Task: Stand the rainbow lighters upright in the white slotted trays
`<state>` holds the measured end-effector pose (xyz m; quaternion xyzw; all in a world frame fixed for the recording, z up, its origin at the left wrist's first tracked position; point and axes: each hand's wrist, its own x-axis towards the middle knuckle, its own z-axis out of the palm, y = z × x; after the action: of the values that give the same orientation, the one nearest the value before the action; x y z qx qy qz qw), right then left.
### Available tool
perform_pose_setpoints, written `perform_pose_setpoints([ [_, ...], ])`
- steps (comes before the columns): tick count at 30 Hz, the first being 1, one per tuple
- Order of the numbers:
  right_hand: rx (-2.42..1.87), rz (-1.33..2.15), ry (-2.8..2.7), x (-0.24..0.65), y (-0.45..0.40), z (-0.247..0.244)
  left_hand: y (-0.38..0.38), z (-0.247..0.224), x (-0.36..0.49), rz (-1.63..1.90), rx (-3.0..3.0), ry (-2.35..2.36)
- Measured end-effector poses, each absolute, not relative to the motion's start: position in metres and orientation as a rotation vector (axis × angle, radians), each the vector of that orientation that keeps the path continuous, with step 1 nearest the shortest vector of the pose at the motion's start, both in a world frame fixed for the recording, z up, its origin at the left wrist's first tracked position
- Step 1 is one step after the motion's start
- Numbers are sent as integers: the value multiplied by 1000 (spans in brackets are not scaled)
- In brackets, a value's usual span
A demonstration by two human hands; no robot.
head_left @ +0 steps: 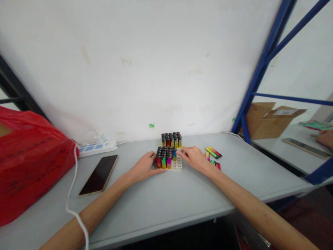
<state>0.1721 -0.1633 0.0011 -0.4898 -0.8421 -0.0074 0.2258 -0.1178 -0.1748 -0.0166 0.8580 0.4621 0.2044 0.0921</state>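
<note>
A white tray stands on the table, its left part filled with upright, colourful lighters with black tops. Several round holes show at its right front. My left hand grips the tray's left side, the thumb along the front edge and the other fingers behind. From the right, my right hand reaches in with its fingertips closed at a blue lighter, which stands upright in the tray. Behind it is a second block of lighters. Loose lighters lie to the right of my right hand.
On the left are a phone, a white power strip, a red plastic bag and a white cable crossing my left forearm. A blue metal frame and a cardboard box stand right, near another person's hand.
</note>
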Motion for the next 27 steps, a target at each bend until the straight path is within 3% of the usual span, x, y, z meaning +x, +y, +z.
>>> perform_pose_setpoints([
  [6,-1970,-234,-2005,250,-138,8,-175,-17,-117,589,2549,1367],
  [10,-2335,92,-1972,302,-123,5,-175,-17,-117,586,2557,1370],
  [13,-2246,305,-2128,310,-118,5,-176,-16,-117,606,2550,1367],
  [27,-1575,178,-2358,264,-119,-6,-177,-13,-116,579,2533,1391],
])
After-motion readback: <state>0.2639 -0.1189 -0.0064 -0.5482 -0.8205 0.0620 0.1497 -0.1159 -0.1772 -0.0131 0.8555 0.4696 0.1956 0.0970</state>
